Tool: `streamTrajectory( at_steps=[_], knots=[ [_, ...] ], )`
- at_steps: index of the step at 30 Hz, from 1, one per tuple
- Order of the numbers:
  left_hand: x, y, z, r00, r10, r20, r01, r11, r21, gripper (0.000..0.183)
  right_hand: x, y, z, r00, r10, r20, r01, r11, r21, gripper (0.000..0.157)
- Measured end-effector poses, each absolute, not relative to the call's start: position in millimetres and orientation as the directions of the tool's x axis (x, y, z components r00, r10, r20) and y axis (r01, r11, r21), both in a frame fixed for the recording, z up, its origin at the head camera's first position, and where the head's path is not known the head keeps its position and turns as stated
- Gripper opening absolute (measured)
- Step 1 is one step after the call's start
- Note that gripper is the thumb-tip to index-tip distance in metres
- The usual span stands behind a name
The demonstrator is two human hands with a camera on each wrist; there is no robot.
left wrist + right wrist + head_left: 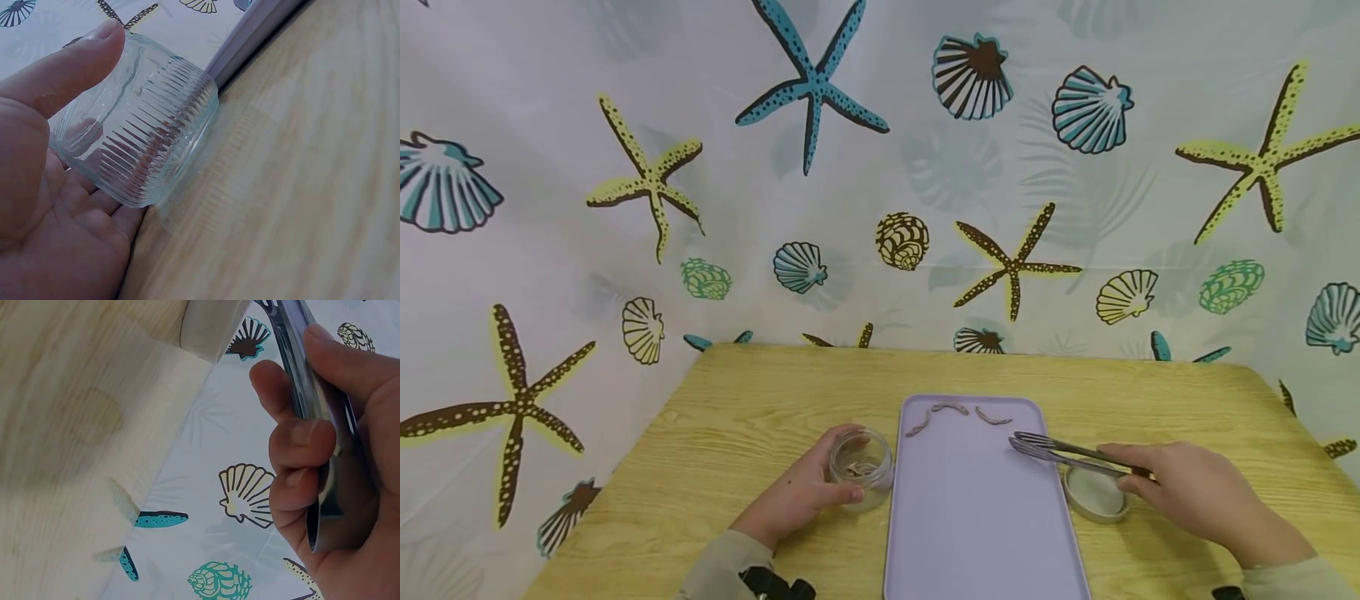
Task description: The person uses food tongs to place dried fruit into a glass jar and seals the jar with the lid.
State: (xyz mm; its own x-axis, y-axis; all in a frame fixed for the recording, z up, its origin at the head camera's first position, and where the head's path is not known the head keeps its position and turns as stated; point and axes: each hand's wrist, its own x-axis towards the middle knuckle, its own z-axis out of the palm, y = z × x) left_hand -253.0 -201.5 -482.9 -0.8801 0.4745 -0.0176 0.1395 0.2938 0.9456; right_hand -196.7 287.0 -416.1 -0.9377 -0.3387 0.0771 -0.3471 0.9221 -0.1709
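Two bare hands work over a wood-grain table [760,392]: the left hand [801,492] grips a clear glass jar [156,94], thumb and fingers round its wall; the right hand [1202,492] holds metal tongs [1063,447], their tips slightly apart above the tray. The jar, ribbed and uncovered, has brown pieces inside and sits just beside the tray's left edge. A round pale lid [1097,493] lies below the tongs. On the lavender tray [985,517], three thin, twisted brown strips [952,407] lie near the far rim, beyond both hands. Behind hangs a starfish-and-shell-print cloth [850,200].
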Motion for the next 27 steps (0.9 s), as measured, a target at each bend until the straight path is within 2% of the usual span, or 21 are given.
streamTrajectory(
  at_steps=[12,27],
  knots=[
    [-252.7,-201.9,-482.5,-0.876,0.482,-0.011,0.153,0.299,0.942,0.078,-193.1,286.0,-415.3,-0.930,-0.339,0.140,-0.358,0.921,-0.154,0.039],
    [-252.0,-202.0,-481.7,-0.879,0.477,-0.014,0.145,0.296,0.944,0.080,-190.9,291.8,-410.4,-0.940,-0.332,0.080,-0.341,0.928,-0.152,0.040]
  ],
)
